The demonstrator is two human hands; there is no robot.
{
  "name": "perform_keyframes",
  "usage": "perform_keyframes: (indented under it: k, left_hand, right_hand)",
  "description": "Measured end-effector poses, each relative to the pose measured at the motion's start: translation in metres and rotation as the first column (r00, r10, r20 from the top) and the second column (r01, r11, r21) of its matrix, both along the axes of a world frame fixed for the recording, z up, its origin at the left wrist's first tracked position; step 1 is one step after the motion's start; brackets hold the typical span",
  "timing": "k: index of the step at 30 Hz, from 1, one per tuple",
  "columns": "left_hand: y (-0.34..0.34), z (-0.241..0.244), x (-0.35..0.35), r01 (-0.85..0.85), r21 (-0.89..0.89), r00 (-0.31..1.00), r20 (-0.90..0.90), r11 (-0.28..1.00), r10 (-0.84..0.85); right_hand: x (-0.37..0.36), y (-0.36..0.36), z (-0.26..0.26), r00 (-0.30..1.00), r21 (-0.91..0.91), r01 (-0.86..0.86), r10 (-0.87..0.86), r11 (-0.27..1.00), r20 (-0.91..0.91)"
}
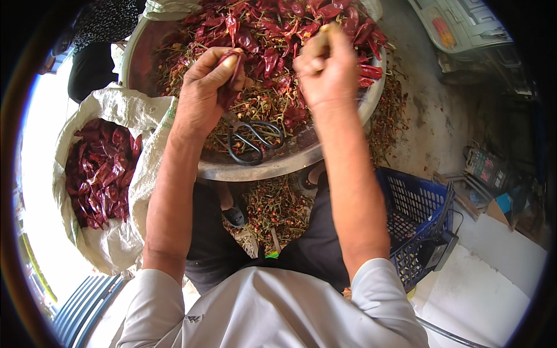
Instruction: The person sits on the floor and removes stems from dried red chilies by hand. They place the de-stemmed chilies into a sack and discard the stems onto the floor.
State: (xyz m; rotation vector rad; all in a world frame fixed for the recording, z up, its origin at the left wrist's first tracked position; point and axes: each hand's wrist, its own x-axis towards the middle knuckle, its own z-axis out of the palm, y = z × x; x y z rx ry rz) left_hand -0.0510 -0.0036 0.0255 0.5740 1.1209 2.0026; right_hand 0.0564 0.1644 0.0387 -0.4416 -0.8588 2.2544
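My left hand [209, 85] pinches a dark red dried chili pepper [229, 87] over a round table with a pale metal rim [278, 167]. To its right my right hand [324, 67] is raised over the pile, blurred, its fingers curled; a small yellowish bit shows at the fingertips, too blurred to name. Under both hands lies a heap of dried red chilies [270, 61] mixed with loose stems and caps [256, 104]. Scissors with black handles [250, 141] rest near the table's front edge, their blades pointing towards my left hand and partly covered.
A white woven sack [150, 174] of dried chilies stands left of my left arm. A blue plastic crate [413, 198] stands at the right. Stems litter the floor [278, 204] between my legs. Part of another person in dark clothing [93, 65] shows at upper left, a vehicle's rear [465, 21] at upper right.
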Motion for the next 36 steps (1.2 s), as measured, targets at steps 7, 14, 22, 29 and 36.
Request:
perform_keyframes:
  k: [7,14,22,29,36]
  left_hand:
    - [-0.006,0.010,-0.014,-0.081,0.020,0.989,0.126,0.997,0.078]
    - [-0.011,-0.002,-0.034,-0.097,-0.036,0.990,0.102,0.995,0.100]
    - [-0.023,-0.003,-0.052,-0.291,-0.133,0.953,0.048,0.947,0.300]
    - [-0.020,-0.005,-0.038,-0.202,-0.435,0.970,-0.209,0.878,0.120]
    - [-0.003,-0.003,-0.010,-0.052,-0.554,0.904,-0.379,0.831,-0.196]
  right_hand:
    - [0.033,0.000,-0.018,0.378,0.379,-0.924,-0.041,0.037,0.925]
    - [0.037,0.004,-0.075,0.063,0.025,-0.995,-0.417,-0.097,0.907]
    - [0.025,-0.010,-0.100,0.201,0.137,-0.978,-0.525,-0.158,0.827]
    - [0.018,0.004,-0.047,0.453,0.484,-0.789,-0.174,0.378,0.874]
    - [0.004,-0.035,-0.043,0.814,0.411,-0.405,0.118,0.817,0.569]
